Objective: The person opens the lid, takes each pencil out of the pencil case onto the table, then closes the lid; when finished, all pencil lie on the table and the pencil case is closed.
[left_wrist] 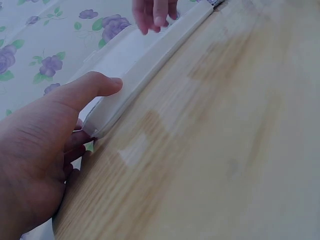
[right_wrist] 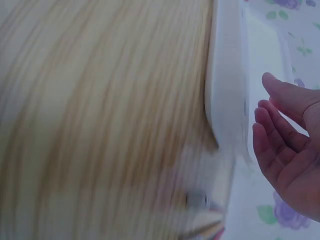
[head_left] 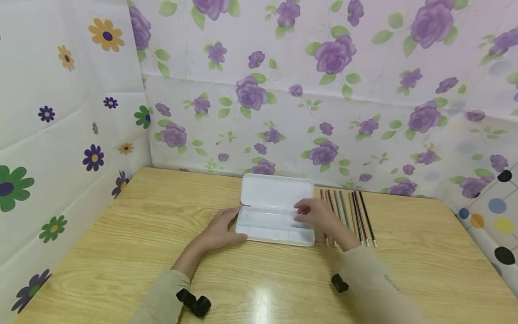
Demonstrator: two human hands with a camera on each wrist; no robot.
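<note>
A white pencil case lies on the table with its lid folded back. Its inside shows a long compartment and bears no pencils. My left hand holds the case's left end, thumb over the front rim and fingers round the side. In the left wrist view, this hand shows its fingers partly hidden behind the corner. Over the right end of the case hovers my right hand, fingers loosely bent. The right wrist view shows this hand with nothing between thumb and fingers.
Several pencils lie side by side on the wooden table, right of the case and partly under the right forearm. A purple-flowered sheet hangs behind the table. On the left hangs another flowered sheet.
</note>
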